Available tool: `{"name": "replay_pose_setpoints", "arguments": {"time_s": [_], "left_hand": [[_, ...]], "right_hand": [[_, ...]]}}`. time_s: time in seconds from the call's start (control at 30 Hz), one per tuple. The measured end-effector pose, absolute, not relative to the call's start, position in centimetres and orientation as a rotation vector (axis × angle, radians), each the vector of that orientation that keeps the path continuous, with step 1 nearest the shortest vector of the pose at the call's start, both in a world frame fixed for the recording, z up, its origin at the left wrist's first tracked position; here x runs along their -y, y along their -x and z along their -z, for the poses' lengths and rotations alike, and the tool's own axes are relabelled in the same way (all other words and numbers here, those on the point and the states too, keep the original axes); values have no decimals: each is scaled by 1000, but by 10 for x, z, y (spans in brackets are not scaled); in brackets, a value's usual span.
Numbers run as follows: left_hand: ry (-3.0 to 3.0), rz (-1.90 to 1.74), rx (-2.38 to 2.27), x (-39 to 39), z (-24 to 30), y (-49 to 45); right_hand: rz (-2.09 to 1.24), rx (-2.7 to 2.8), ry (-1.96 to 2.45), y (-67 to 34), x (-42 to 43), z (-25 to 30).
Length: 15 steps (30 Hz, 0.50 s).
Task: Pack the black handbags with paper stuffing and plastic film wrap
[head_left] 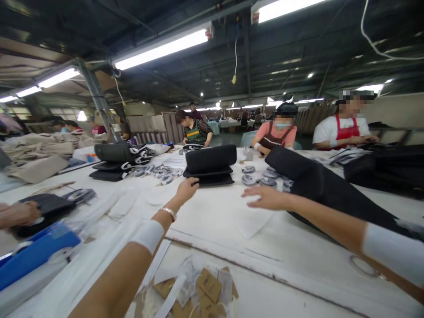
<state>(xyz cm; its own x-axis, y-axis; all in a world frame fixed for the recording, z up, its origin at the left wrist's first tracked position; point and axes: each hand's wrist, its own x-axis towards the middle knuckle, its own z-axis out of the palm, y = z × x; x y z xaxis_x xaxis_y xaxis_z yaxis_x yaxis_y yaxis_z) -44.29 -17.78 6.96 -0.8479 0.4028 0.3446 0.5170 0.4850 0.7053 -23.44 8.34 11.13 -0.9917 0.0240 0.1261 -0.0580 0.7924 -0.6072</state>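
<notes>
My left hand reaches to the near left corner of a stack of folded black pieces, its fingers closed at the lowest one's edge. That material looks like fabric, but I cannot tell what article it is. My right hand hovers over the white table with its fingers apart, holding nothing. Just beyond it lie several coiled grey cords. Close by on the right, a long black piece is spread across the table, partly behind my right forearm.
Brown card tags and clear bags lie at the near edge. At left, another person's hand is on a black item, by a blue object. Another black stack stands farther back. Several people work across the table.
</notes>
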Motion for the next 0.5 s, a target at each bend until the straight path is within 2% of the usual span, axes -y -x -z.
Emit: {"name": "replay_pose_setpoints", "arguments": {"time_s": [0.07, 0.1, 0.3, 0.5], "left_hand": [[952, 1264, 2650, 188, -42, 405], [1031, 1250, 2673, 194, -33, 385], [1578, 1189, 2789, 212, -26, 273], [1905, 1204, 2876, 216, -25, 174]], "right_hand": [[-857, 3116, -303, 165, -81, -94], [-840, 3165, -290, 129, -81, -91], [-838, 3046, 190, -39, -105, -95], [-260, 2606, 720, -141, -188, -107]]}}
